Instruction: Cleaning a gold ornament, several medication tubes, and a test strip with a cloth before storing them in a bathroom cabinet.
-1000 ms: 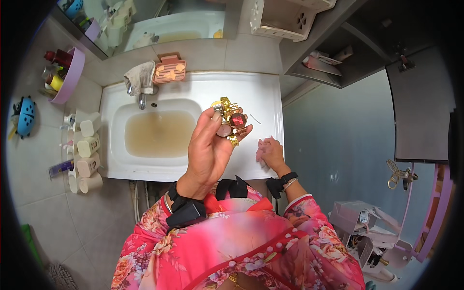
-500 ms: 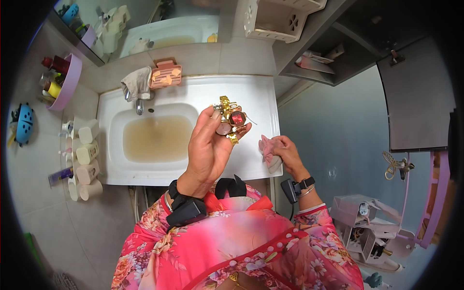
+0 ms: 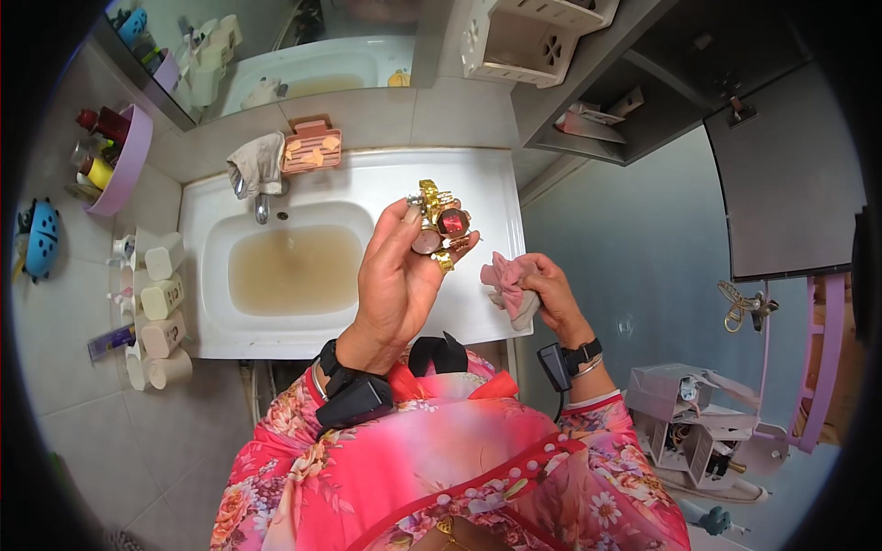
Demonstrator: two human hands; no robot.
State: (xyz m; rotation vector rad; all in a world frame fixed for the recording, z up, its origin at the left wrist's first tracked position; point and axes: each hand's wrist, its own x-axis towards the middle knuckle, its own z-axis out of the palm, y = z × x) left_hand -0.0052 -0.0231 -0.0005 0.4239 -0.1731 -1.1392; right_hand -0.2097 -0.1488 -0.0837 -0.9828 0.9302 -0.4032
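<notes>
My left hand (image 3: 393,285) is raised over the right part of the white washbasin (image 3: 464,317), closed around several wristwatches. One watch (image 3: 452,223) has a dark red angular dial, and another (image 3: 426,241) has a round pinkish dial. Shiny gold straps stick out above and below the fingers. To the right, by the basin's right edge, my right hand (image 3: 551,292) grips a crumpled pink and greyish-white cloth (image 3: 510,280). The cloth is apart from the watches. Cloudy brownish water (image 3: 294,269) stands in the bowl to the left of my hands.
A grey rag (image 3: 257,163) hangs over the faucet (image 3: 263,209), beside a pink soap dish (image 3: 312,147) with soap pieces. Cup holders (image 3: 163,298) and a purple wall bin (image 3: 129,161) line the left wall. An open cabinet door (image 3: 781,174) juts out at the right.
My right hand has moved slightly left with the cloth, bringing it nearer the watches, and more of its greyish part shows. My left hand keeps its grip on the watches with hardly any movement.
</notes>
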